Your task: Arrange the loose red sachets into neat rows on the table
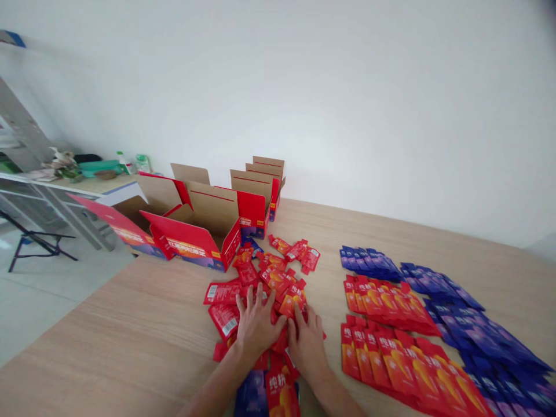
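Both hands rest on a loose heap of red pouches (273, 278) in the middle of the table. My left hand (256, 321) lies over the heap with its fingers spread. Just to its right, my right hand (307, 339) touches the pouches with its fingers apart. Some pouches under the palms are hidden. Nearest me, a red pouch with orange print (282, 394) lies beside a dark blue pouch (252, 395), partly between my forearms.
Overlapping rows of red pouches (403, 359) and blue pouches (486, 330) lie on the right. Open red cartons (191, 249) stand at the back left, with more cartons (252, 211) behind by the wall. A side table (99, 184) with bowls and bottles is farther left.
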The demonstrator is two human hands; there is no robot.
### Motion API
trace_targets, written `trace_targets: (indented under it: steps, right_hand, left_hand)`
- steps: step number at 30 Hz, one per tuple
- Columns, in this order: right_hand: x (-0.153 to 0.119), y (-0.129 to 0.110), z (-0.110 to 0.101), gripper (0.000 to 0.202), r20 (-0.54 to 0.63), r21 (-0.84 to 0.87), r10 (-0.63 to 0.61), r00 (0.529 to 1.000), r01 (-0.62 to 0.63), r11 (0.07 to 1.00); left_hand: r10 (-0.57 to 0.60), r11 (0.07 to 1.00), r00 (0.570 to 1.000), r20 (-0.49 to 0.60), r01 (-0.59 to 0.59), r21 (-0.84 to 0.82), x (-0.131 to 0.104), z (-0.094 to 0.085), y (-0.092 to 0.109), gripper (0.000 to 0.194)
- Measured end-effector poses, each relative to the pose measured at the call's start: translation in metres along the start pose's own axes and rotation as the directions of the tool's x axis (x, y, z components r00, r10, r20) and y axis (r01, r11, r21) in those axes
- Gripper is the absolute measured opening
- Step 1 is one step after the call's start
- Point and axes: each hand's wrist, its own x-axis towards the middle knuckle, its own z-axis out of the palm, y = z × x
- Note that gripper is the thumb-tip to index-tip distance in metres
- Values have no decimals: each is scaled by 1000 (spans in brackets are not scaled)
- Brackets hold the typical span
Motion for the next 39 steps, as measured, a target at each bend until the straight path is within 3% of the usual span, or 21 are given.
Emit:
trace_targets:
  steps: [4, 10, 17, 22, 25, 29, 34, 39]
  right_hand:
    - [-9, 3, -1, 47, -75, 26, -52, 996, 54, 998]
    - [-25, -3, -13, 43, -58, -18, -84, 995, 83, 996]
    - [-59, -12, -44, 39, 38, -50, -92, 995, 94, 994]
    - [-64, -15, -68, 53, 117, -109, -66, 991, 79, 991]
    - [-35, -19, -75, 56, 105, -140, -22, 994, 37, 989]
    - [34, -21, -68, 41, 24, -122, 14, 1000, -11, 992]
    - [121, -17, -32, 50, -3, -107, 116, 993, -115, 988]
    - [182, -7, 3, 57, 64, -103, 212, 975, -204, 973]
  left_hand:
    - [20, 999, 999, -46, -19, 27, -12, 6, 3, 75]
    - [40, 998, 998, -56, -38, 44, -25, 12, 3, 78]
    - [48, 998, 999, -6, -48, 42, -64, -1, 2, 76]
    - [74, 997, 997, 1, -74, 18, -85, -16, 4, 68]
    - [69, 998, 997, -41, -68, 20, -79, -25, 8, 64]
    - [41, 999, 998, -53, -42, -14, -62, -22, 13, 75]
    - [24, 999, 1000, 7, -23, -28, -47, -2, 8, 79]
    - [7, 999, 1000, 27, -6, -41, -43, 3, 4, 73]
